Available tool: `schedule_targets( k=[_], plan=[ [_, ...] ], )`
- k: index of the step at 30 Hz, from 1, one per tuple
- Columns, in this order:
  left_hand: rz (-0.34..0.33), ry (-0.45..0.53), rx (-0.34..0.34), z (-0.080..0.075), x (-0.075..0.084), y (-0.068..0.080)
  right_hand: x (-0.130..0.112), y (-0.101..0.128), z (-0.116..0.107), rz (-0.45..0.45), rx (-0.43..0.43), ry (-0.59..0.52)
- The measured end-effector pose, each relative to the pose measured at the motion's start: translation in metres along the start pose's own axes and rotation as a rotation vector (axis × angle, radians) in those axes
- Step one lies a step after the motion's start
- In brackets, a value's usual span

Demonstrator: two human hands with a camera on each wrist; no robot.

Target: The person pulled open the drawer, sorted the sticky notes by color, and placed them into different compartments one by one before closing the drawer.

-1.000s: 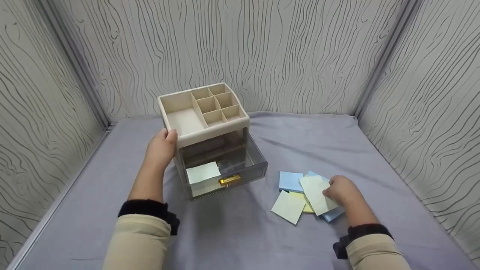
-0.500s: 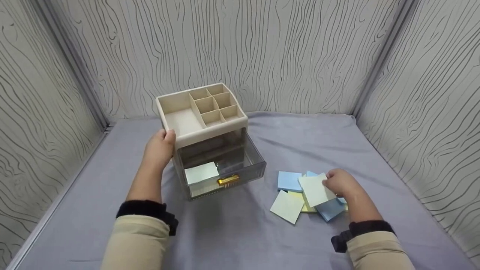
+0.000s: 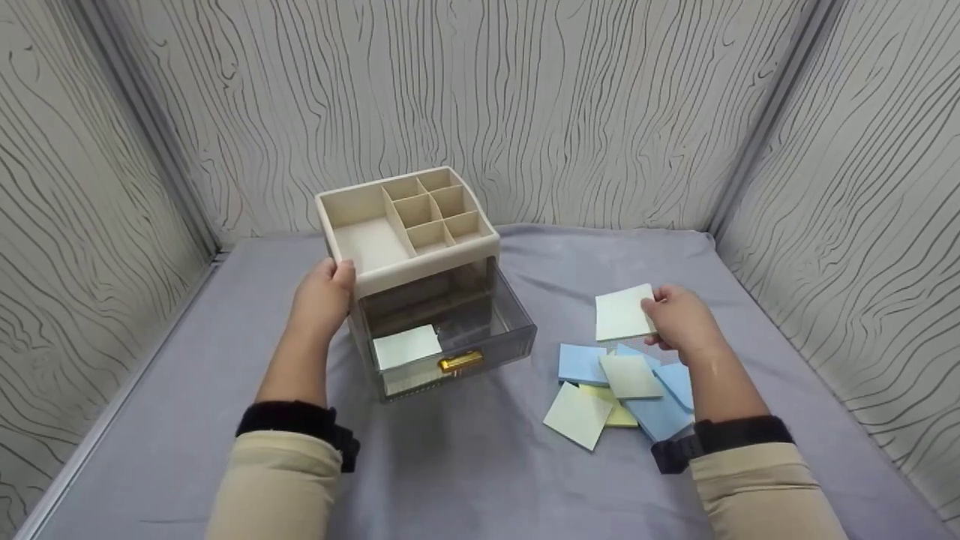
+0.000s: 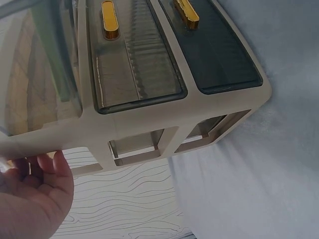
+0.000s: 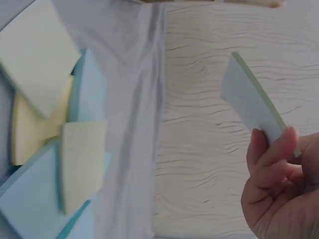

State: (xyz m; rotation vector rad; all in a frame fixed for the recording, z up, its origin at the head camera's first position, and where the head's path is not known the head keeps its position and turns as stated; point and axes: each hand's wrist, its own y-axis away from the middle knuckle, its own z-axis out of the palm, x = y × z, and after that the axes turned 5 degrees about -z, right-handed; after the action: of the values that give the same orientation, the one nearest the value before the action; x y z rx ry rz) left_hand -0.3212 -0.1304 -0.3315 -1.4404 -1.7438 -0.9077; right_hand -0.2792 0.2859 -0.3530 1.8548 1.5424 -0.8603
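Your right hand (image 3: 679, 321) holds a pale green sticky-note pad (image 3: 624, 315) lifted clear of the tabletop (image 3: 465, 450), its fingers (image 5: 271, 149) and thumb pinching one edge so the square pad hangs in the air to the right of the organizer (image 3: 420, 277). Your left hand (image 3: 322, 296) rests against the organizer's left side, with the thumb hooked over the cream rim; the fingers lie along the far side and you cannot see how tightly they curl. The organizer is a cream plastic box with a tray top split into one large compartment and six small ones, and below it a smoky clear drawer (image 3: 450, 330) stands pulled out, with a gold handle (image 3: 460, 362) on its front. A single pale pad (image 3: 406, 346) lies inside the drawer at its left. Below the lifted pad, a loose heap of notes (image 3: 619, 394) lies on the tabletop: blue, yellow and pale green squares overlapping each other, flat and matte. The tabletop is covered in soft, slightly creased grey cloth, and walls with a wavy wood-grain print close in on three sides.
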Motion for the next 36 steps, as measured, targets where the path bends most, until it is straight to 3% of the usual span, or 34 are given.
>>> schedule_targets(
  k=[9,18,28,36],
  plan=[
    [0.026,-0.028,0.019,0.001,-0.002,-0.002,-0.056,0.008,0.007,-0.1,-0.001,-0.146],
    [0.006,-0.027,0.03,0.004,-0.002,-0.003,-0.093,0.017,0.042,-0.219,-0.072,-0.302],
    [0.035,-0.031,0.045,0.003,-0.002,-0.003,-0.122,0.018,0.08,-0.172,-0.169,-0.275],
    [0.015,-0.019,0.058,0.003,-0.002,-0.003,-0.137,0.018,0.104,-0.142,-0.253,-0.287]
  ],
)
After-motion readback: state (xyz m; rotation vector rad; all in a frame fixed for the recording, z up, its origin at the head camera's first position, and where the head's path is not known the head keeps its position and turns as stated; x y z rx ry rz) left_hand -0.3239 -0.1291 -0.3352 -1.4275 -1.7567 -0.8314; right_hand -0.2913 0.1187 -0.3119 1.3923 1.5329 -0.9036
